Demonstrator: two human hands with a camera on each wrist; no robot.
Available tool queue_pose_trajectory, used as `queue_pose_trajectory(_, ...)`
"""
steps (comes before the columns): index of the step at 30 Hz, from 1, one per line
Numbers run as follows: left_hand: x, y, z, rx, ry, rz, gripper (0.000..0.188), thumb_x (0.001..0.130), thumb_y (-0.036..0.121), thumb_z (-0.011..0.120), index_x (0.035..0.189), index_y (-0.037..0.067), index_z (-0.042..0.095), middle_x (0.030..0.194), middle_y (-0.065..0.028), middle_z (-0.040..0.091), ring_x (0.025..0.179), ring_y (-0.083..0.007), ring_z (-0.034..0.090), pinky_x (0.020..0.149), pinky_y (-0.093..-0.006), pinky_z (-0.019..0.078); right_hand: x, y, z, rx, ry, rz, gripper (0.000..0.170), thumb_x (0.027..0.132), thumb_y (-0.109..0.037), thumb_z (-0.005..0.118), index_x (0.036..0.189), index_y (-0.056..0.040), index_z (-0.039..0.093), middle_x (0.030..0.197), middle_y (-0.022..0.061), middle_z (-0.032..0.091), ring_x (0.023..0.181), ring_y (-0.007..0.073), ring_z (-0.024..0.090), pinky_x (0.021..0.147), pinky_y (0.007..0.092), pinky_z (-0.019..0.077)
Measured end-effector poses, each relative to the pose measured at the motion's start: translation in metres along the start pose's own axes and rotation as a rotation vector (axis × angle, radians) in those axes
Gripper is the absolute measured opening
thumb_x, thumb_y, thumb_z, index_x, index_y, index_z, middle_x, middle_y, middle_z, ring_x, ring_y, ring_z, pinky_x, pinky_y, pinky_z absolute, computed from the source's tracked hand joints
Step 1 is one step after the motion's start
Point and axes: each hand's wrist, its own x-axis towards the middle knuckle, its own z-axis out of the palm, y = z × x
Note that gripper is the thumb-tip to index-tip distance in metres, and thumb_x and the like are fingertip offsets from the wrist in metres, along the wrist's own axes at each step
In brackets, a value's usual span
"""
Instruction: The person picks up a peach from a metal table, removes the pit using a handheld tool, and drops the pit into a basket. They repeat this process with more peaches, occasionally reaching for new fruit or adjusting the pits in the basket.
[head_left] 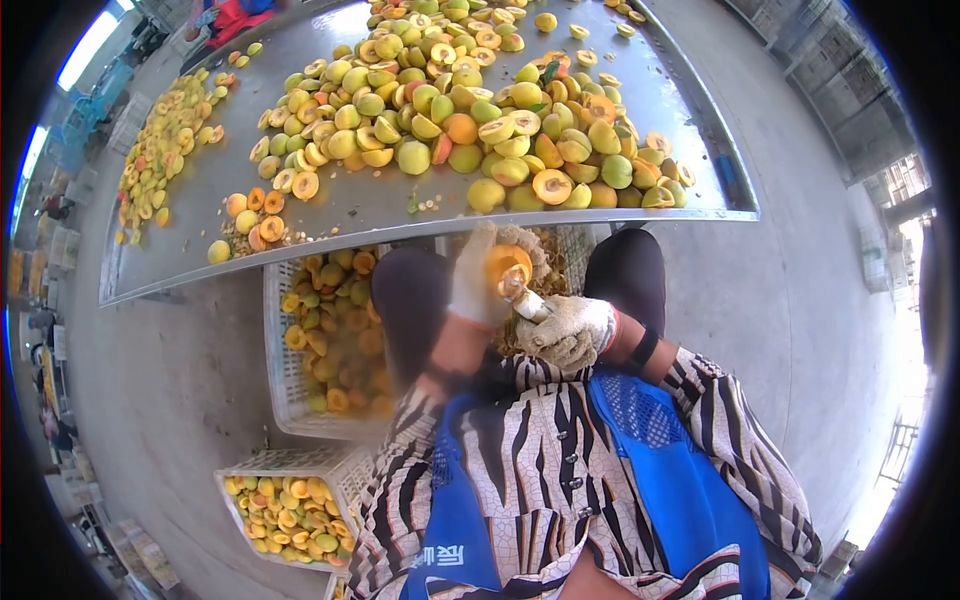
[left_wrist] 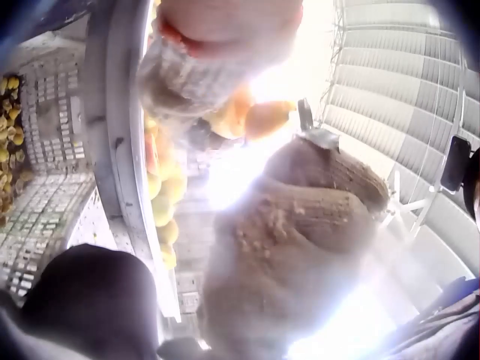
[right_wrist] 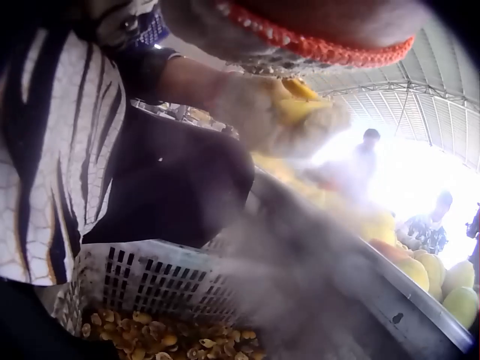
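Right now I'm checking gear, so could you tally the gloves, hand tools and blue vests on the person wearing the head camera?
Gloves: 2 (left glove, right glove)
Hand tool: 1
Blue vest: 1
Total: 4

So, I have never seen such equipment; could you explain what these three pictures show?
There is no robot, only a gloved person. The large picture is from a camera on the head, looking down; the other two are from cameras on the left and right wrists. On the grey metal table lie yellow-green fruits, whole and halved. The left hand holds an orange fruit half; the right hand grips a short, pale-handled tool with its tip at the fruit. White plastic crates of fruit stand lower.
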Motion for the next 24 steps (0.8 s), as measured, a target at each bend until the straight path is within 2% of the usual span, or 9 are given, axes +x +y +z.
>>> queue_pose_trajectory(3, 0.001, 0.024, -0.002, -0.109, 0.222, 0.004, 0.029, 0.098, 0.025, 0.056, 0.097, -0.003, 0.063, 0.09, -0.0169, 0.067, 0.078, -0.0297, 0.066, 0.07, -0.0384, 0.056, 0.003, -0.007, -0.033, 0.324, -0.36, 0.156, 0.038, 0.103, -0.037, 0.037, 0.119, -0.0058, 0.053, 0.099, 0.0068, 0.058, 0.087, 0.0197, 0.057, 0.071, 0.0294, 0.0499)
queue_pose_trajectory(5, -0.003, 0.054, -0.014, -0.201, 0.332, 0.105, 0.024, 0.097, 0.02, 0.059, 0.097, -0.004, 0.063, 0.09, -0.0171, 0.068, 0.076, -0.0283, 0.066, 0.067, -0.0365, 0.0563, 0.009, -0.016, -0.016, 0.194, -0.121, 0.108, 0.027, 0.099, -0.03, 0.047, 0.112, -0.0068, 0.053, 0.086, 0.0036, 0.054, 0.074, 0.0154, 0.053, 0.062, 0.027, 0.0442)
queue_pose_trajectory(8, -0.005, 0.084, -0.061, -0.005, 0.629, 0.408, 0.022, 0.096, 0.017, 0.061, 0.099, -0.004, 0.064, 0.092, -0.0153, 0.068, 0.081, -0.0237, 0.066, 0.073, -0.0324, 0.0558, 0.007, -0.028, 0.069, -0.373, 0.713, -0.177, 0.013, 0.092, -0.016, 0.064, 0.091, -0.0091, 0.054, 0.058, -0.0044, 0.044, 0.042, 0.005, 0.041, 0.036, 0.0204, 0.0313)
queue_pose_trajectory(10, -0.007, 0.106, -0.093, 0.208, 0.773, 0.507, 0.022, 0.094, 0.013, 0.063, 0.107, -0.005, 0.063, 0.101, -0.0145, 0.068, 0.091, -0.0205, 0.065, 0.081, -0.0286, 0.0535, 0.005, -0.027, 0.045, -0.431, 0.773, -0.206, 0.013, 0.092, -0.017, 0.063, 0.09, -0.0108, 0.052, 0.057, -0.0044, 0.045, 0.041, 0.0056, 0.041, 0.036, 0.0209, 0.0306)
queue_pose_trajectory(11, -0.005, 0.105, -0.133, 0.822, 0.831, 0.567, 0.025, 0.091, 0.01, 0.065, 0.112, -0.005, 0.065, 0.116, -0.0153, 0.063, 0.101, -0.0222, 0.063, 0.087, -0.0295, 0.0531, 0.004, -0.025, 0.031, -0.398, 0.791, -0.22, 0.013, 0.093, -0.018, 0.063, 0.089, -0.0117, 0.052, 0.057, -0.0043, 0.045, 0.041, 0.006, 0.041, 0.036, 0.021, 0.0301)
queue_pose_trajectory(14, -0.012, 0.123, -0.136, 1.056, 0.934, 0.505, 0.029, 0.086, 0.013, 0.07, 0.11, -0.002, 0.066, 0.117, -0.0153, 0.062, 0.109, -0.0242, 0.059, 0.091, -0.0354, 0.0509, 0.004, -0.026, 0.015, -0.202, 0.779, -0.199, 0.016, 0.094, -0.019, 0.062, 0.086, -0.0137, 0.05, 0.055, -0.0041, 0.046, 0.039, 0.0068, 0.04, 0.036, 0.0211, 0.0288)
queue_pose_trajectory(15, -0.007, 0.12, -0.131, 1.08, 0.871, 0.51, 0.032, 0.085, 0.013, 0.071, 0.113, -0.002, 0.064, 0.117, -0.0155, 0.062, 0.109, -0.0257, 0.059, 0.096, -0.0365, 0.0478, -0.008, -0.02, -0.032, -0.134, 0.554, -0.21, 0.019, 0.093, -0.02, 0.064, 0.105, -0.009, 0.054, 0.076, -0.0004, 0.057, 0.06, 0.009, 0.052, 0.053, 0.0225, 0.0396)
queue_pose_trajectory(19, 0.036, 0.074, -0.092, 0.747, 0.39, 0.189, 0.043, 0.087, 0.022, 0.071, 0.12, -0.003, 0.06, 0.122, -0.0186, 0.063, 0.109, -0.0249, 0.062, 0.095, -0.0349, 0.049, -0.005, -0.024, -0.051, -0.44, 0.82, -0.173, 0.034, 0.093, -0.03, 0.066, 0.116, -0.0043, 0.063, 0.092, 0.0011, 0.067, 0.075, 0.008, 0.06, 0.065, 0.0227, 0.0474)
queue_pose_trajectory(24, 0.094, 0.056, -0.004, 1.481, -0.044, -0.022, 0.054, 0.083, 0.036, 0.07, 0.125, 0.005, 0.058, 0.125, -0.0158, 0.058, 0.119, -0.0312, 0.054, 0.101, -0.0394, 0.0433, -0.008, -0.032, -0.014, -0.754, 0.979, -0.186, 0.038, 0.091, -0.032, 0.065, 0.11, 0.0002, 0.064, 0.097, 0.0065, 0.068, 0.086, 0.0129, 0.06, 0.077, 0.0288, 0.0475)
